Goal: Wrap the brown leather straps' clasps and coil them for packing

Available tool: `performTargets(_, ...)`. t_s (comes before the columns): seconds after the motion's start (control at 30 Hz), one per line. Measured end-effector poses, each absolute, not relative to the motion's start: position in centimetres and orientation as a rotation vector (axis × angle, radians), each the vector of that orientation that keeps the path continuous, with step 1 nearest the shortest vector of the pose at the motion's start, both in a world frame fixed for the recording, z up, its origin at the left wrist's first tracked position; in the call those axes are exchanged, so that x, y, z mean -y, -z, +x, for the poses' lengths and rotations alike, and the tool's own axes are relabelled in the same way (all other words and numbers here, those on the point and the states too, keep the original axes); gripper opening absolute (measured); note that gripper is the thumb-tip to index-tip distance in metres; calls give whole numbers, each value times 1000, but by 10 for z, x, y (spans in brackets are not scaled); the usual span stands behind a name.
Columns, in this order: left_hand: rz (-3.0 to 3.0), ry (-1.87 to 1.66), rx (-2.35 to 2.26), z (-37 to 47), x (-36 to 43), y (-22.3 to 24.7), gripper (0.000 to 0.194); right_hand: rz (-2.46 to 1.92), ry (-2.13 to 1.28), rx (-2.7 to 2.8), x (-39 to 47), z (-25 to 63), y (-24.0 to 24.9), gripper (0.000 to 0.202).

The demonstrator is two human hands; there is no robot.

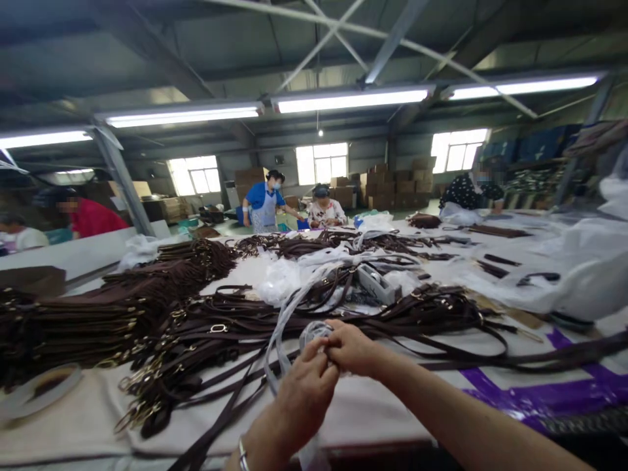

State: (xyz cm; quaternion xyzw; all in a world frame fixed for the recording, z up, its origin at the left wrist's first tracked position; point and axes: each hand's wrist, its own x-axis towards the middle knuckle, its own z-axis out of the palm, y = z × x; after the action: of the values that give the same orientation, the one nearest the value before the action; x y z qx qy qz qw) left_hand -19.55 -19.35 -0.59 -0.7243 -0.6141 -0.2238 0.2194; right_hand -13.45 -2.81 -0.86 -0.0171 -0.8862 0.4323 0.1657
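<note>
My left hand (310, 386) and my right hand (350, 350) meet at the near middle of the table, fingers closed together on a bunched strip of pale grey plastic (314, 332). From the bunch the strip runs up and away across the straps, and another pale piece hangs below my left hand. Just beyond my hands lies a thick row of dark brown straps (275, 325) with metal buckles and clips. Farther back, a grey box-like holder (375, 284) sits among straps and plastic. My fingers partly hide what they grip.
At left rise stacks of brown straps (88, 320), with a roll of tape (42, 391) in front. Clear plastic bags (593, 268) fill the right side. Purple tape (534, 399) covers the right table edge. Several people work beyond the table, one in a blue shirt (265, 199).
</note>
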Motion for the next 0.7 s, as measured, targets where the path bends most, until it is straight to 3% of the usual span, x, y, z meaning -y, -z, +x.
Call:
performTargets(0.17,-1936,850,1751,-197,197,17,24,-217,-1592,2255,38,-128,10,8)
performTargets(0.43,-1815,1172,1753,-211,216,37,17,-164,-1603,2076,73,-128,9,9)
performTargets(0.7,-1418,1332,2119,-206,297,25,15,129,-1795,2154,129,-161,11,21)
